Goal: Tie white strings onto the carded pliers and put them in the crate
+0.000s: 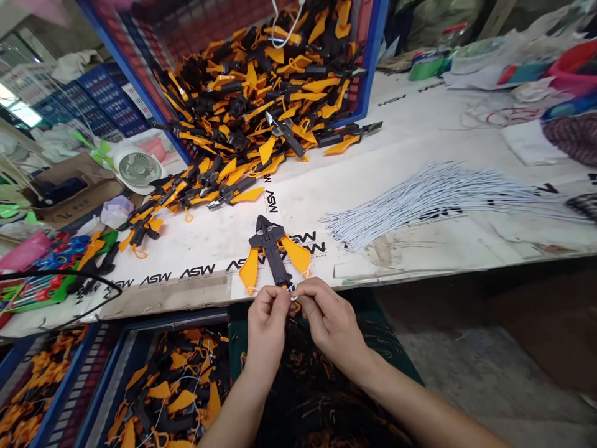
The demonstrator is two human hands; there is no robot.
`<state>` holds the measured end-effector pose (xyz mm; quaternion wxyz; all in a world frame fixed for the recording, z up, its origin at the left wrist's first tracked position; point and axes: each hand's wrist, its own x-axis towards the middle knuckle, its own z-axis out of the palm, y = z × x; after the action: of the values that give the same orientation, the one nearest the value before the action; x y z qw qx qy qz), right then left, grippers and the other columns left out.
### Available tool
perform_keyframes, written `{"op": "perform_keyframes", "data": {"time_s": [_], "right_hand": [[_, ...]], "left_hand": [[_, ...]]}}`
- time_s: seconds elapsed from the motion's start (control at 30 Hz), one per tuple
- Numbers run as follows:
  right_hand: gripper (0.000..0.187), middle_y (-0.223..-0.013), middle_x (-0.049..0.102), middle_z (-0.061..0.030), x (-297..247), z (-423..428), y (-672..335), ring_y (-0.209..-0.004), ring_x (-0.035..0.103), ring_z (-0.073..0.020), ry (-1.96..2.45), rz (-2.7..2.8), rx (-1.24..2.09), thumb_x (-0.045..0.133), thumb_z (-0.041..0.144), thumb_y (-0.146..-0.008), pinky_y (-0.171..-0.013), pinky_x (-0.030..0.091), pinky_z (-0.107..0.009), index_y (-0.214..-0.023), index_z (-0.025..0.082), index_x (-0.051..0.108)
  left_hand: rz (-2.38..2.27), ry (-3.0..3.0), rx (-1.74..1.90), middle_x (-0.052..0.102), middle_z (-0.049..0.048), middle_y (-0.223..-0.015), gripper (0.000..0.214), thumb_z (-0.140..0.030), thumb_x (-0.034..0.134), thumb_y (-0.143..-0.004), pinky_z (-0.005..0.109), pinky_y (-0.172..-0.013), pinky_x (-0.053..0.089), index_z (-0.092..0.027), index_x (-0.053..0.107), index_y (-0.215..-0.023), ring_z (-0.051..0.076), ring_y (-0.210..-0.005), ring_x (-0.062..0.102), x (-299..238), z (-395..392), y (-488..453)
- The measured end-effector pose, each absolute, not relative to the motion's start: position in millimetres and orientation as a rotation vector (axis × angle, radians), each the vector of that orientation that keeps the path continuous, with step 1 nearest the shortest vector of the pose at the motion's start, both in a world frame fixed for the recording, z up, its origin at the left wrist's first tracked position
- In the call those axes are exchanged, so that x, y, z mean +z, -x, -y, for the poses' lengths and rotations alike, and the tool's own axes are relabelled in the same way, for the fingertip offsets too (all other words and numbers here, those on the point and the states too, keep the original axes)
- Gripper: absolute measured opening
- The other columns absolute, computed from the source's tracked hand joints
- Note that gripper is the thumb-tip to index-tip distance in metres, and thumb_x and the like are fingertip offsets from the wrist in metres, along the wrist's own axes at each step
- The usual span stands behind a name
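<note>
White bench cover [317,205] repeats black "ASW" lettering just beyond the hands [321,311].

crate [370,62] of pliers [284,134] on the bench [298,205], wire strands [433,205] to its right

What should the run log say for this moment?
left hand: pinching white cord loop | right hand: pinching same loop | black pliers with orange grips: lying on white table | white cord bundle: beside pliers

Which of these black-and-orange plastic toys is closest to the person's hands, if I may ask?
The toy lying alone on the white table, its lower end between the left hand and right hand; the others lie farther off, mostly in blue crates.
</note>
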<state>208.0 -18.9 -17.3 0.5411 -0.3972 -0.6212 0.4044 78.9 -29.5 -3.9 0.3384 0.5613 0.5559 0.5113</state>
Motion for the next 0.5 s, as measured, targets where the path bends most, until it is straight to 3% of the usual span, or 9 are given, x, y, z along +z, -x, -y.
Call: {"op": "perform_keyframes", "data": {"time_s": [0.13,0.23,0.37,0.5], "right_hand": [[0.019,-0.089,0.069,-0.0084,-12.5,11.8,-219.3,-0.081,0.063,-0.0201,0.978,1.765,0.776,0.045,0.026,-0.097,-0.073,0.048,-0.032,-0.092,0.023,0.063],[0.018,-0.082,0.069,-0.0054,-6.2,3.7,-226.5,-0.068,0.061,-0.0172,1.069,1.734,1.102,0.051,0.032,-0.095,-0.063,0.047,-0.030,-0.089,0.022,0.065],[0.024,-0.075,0.067,-0.0021,-0.4,-3.2,-230.7,-0.053,0.052,-0.0109,1.027,1.523,1.660,0.060,0.041,-0.086,-0.050,0.041,-0.024,-0.083,0.018,0.065],[0.030,-0.067,0.059,0.0011,-0.4,-4.0,-228.7,-0.050,0.046,-0.0090,1.015,1.407,1.726,0.064,0.047,-0.081,-0.047,0.035,-0.023,-0.075,0.019,0.059]], "left_hand": [[-1.447,-1.345,1.178,0.060,-0.0007,-0.066,0.026,-0.038,0.057,-0.091,0.024,-0.060,0.043,-0.017,0.060,-0.076,0.012,-0.060,0.054,0.4,27.6,-73.3],[-1.573,-1.840,1.198,0.066,0.0009,-0.072,0.018,-0.030,0.058,-0.091,0.028,-0.068,0.044,-0.019,0.064,-0.078,0.015,-0.069,0.059,1.1,23.5,-60.8],[-1.352,-2.283,1.219,0.068,0.0027,-0.077,0.014,-0.023,0.056,-0.093,0.028,-0.070,0.045,-0.019,0.065,-0.084,0.015,-0.074,0.061,-0.5,17.5,-51.3],[-1.325,-2.214,1.224,0.067,0.0022,-0.079,0.012,-0.022,0.054,-0.095,0.026,-0.069,0.046,-0.019,0.064,-0.088,0.014,-0.075,0.062,1.9,18.1,-54.9]]}}
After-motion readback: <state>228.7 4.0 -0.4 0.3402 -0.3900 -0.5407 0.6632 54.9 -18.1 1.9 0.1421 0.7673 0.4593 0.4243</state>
